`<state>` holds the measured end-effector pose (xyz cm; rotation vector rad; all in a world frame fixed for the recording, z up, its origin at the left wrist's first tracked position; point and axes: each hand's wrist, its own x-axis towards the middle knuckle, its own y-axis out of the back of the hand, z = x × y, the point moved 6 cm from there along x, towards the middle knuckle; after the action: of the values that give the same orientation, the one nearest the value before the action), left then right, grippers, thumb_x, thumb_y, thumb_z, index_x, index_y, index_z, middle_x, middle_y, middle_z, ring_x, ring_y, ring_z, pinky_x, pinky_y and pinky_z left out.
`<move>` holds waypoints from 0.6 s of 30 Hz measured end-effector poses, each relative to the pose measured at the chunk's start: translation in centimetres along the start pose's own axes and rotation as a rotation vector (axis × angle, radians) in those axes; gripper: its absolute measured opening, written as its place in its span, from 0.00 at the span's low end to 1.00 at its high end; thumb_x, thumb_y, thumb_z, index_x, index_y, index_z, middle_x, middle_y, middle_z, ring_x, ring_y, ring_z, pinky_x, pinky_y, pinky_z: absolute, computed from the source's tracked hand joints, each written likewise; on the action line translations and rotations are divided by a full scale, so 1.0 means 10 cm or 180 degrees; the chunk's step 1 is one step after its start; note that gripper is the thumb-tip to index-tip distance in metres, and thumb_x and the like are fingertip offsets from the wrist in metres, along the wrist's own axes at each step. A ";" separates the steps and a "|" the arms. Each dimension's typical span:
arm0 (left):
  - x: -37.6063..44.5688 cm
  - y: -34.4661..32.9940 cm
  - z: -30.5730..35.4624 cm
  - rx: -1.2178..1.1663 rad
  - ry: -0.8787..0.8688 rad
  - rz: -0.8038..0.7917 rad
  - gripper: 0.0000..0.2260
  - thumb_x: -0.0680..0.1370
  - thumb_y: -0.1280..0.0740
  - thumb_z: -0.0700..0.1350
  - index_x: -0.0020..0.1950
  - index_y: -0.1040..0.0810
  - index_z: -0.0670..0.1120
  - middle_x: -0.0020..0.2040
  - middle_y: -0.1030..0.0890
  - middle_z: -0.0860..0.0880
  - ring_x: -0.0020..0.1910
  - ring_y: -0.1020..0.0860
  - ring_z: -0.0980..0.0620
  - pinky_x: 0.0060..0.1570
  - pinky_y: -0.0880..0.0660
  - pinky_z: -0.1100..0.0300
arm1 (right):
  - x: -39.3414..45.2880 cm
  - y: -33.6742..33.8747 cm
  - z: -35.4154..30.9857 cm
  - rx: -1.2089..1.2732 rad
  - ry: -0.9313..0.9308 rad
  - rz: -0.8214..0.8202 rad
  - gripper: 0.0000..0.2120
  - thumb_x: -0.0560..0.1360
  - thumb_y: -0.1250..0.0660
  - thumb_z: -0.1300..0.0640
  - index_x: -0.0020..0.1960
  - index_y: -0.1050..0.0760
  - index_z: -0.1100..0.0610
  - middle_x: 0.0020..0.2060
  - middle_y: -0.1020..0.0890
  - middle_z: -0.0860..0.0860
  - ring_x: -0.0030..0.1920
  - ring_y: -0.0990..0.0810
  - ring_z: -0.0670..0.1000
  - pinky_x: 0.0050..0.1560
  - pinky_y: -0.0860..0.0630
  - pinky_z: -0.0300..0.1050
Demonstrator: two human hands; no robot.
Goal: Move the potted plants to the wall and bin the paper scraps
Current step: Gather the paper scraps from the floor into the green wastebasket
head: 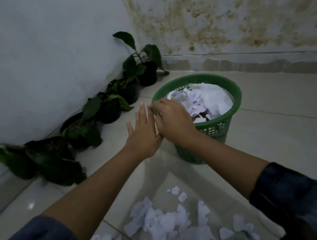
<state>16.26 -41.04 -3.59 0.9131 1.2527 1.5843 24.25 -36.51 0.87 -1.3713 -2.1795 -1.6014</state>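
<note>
A green mesh bin [230, 91] stands on the tiled floor, filled with white paper scraps [208, 99]. My right hand [172, 119] hovers over the bin's near-left rim with fingers curled; whether it holds paper I cannot tell. My left hand [144, 130] is just left of it, fingers straight and spread, thumb side touching the right hand. A heap of torn white paper scraps [168, 231] lies on the floor near my body. Several potted plants [109, 107] in black pots stand in a row along the left wall, up to the corner.
The left wall [27, 58] and the stained back wall [240, 12] meet in a corner behind the bin. Grey floor tiles [289, 119] stretch to the right of the bin. My dark blue sleeves fill both lower corners.
</note>
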 end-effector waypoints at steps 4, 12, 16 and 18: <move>-0.32 0.04 -0.36 0.0320 0.0142 0.0044 0.34 0.80 0.51 0.60 0.75 0.65 0.45 0.76 0.66 0.45 0.75 0.63 0.48 0.71 0.63 0.44 | -0.09 -0.14 -0.29 0.0271 0.0249 0.0226 0.16 0.69 0.42 0.66 0.53 0.21 0.64 0.48 0.19 0.59 0.50 0.22 0.58 0.56 0.28 0.51; -1.01 -0.57 -1.36 0.0119 0.0235 -0.0103 0.43 0.68 0.70 0.72 0.76 0.63 0.47 0.77 0.63 0.48 0.75 0.62 0.51 0.72 0.65 0.49 | -0.70 -0.97 -0.17 0.0119 0.0555 -0.1202 0.15 0.75 0.39 0.63 0.60 0.23 0.60 0.55 0.21 0.56 0.54 0.23 0.56 0.57 0.26 0.51; -1.47 -0.81 -1.88 0.0027 0.0502 -0.0237 0.54 0.59 0.78 0.75 0.77 0.57 0.46 0.77 0.58 0.49 0.76 0.59 0.53 0.72 0.65 0.52 | -1.23 -1.35 0.12 -0.0309 0.0274 -0.2307 0.20 0.79 0.45 0.52 0.71 0.34 0.52 0.72 0.34 0.52 0.70 0.34 0.53 0.68 0.39 0.45; -1.85 -1.06 -2.16 -0.0026 0.0849 -0.0462 0.57 0.55 0.80 0.75 0.77 0.56 0.47 0.77 0.59 0.48 0.76 0.60 0.50 0.72 0.63 0.49 | -1.51 -1.49 0.19 -0.0712 0.0171 -0.2703 0.28 0.77 0.55 0.40 0.74 0.42 0.48 0.76 0.43 0.49 0.74 0.43 0.52 0.72 0.47 0.47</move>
<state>4.53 -64.38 -18.99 0.6035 1.4609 1.6307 23.40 -44.44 -18.89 -0.3817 -2.8035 -2.1265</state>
